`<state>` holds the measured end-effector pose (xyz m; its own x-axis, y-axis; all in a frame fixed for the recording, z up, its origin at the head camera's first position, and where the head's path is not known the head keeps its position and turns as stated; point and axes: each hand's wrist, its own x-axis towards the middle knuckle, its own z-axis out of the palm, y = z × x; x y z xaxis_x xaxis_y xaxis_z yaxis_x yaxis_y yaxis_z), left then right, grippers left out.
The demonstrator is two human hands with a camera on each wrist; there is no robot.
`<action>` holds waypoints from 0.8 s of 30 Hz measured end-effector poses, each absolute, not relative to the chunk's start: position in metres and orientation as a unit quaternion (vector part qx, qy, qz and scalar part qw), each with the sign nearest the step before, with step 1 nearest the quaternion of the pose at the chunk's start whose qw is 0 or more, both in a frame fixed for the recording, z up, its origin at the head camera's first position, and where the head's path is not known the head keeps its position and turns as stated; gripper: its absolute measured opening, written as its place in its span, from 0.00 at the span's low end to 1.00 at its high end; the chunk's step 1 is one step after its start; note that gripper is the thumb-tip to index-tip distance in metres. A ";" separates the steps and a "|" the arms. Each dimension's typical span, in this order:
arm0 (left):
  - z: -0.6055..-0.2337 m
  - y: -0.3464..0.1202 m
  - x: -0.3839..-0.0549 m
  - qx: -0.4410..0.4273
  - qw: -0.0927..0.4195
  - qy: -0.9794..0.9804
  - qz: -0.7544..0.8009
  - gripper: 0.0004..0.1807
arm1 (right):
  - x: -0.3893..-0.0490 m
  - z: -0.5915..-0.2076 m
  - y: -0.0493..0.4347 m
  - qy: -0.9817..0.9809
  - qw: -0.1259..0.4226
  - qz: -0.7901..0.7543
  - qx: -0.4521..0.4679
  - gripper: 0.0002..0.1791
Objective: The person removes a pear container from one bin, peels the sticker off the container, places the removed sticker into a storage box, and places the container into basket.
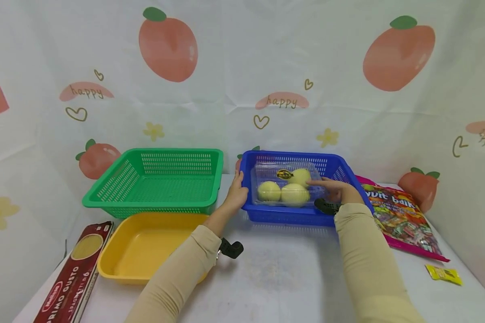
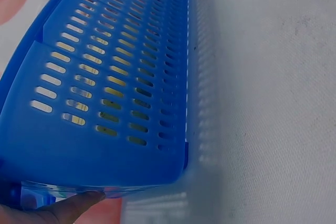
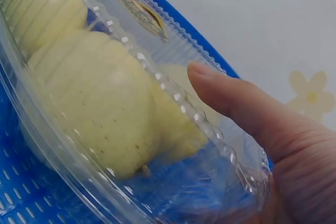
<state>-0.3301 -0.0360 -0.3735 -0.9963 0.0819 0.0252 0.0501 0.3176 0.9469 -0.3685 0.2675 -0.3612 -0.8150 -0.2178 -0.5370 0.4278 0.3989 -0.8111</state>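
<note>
A clear plastic clamshell box (image 1: 258,169) with several round, pale yellow fruits (image 3: 105,103) in it lies inside the blue basket (image 1: 283,219). My right hand (image 1: 343,190) grips the box's right end, the thumb (image 3: 231,93) over the lid and the other fingers mostly hidden. Straight fingers of my left hand (image 1: 236,195) rest along the outside of the basket's left end. In the left wrist view, part of that hand (image 2: 79,205) touches the basket's end wall, below the slotted long side (image 2: 110,150).
To the left stand a green basket (image 1: 178,188) and, before it, a yellow basin (image 1: 145,246), partly behind the left forearm. A red spaghetti pack (image 1: 72,273) lies far left. On the right are a pink-edged candy bag (image 1: 404,220) and a small yellow packet (image 1: 443,274).
</note>
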 end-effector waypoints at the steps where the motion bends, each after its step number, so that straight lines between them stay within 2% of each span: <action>1: -0.374 -0.036 -0.330 0.041 0.012 0.811 0.583 0.35 | -0.369 -0.362 0.267 0.776 0.303 -0.550 0.063 0.59; 6: -0.375 -0.036 -0.329 0.053 0.005 0.809 0.586 0.37 | -0.366 -0.364 0.265 0.740 0.329 -0.585 0.043 0.57; 11: -0.375 -0.036 -0.328 0.056 0.005 0.805 0.590 0.37 | -0.365 -0.364 0.263 0.735 0.332 -0.591 0.022 0.56; 24: -0.375 -0.036 -0.327 0.057 0.005 0.805 0.591 0.37 | -0.370 -0.366 0.265 0.704 0.313 -0.637 0.013 0.52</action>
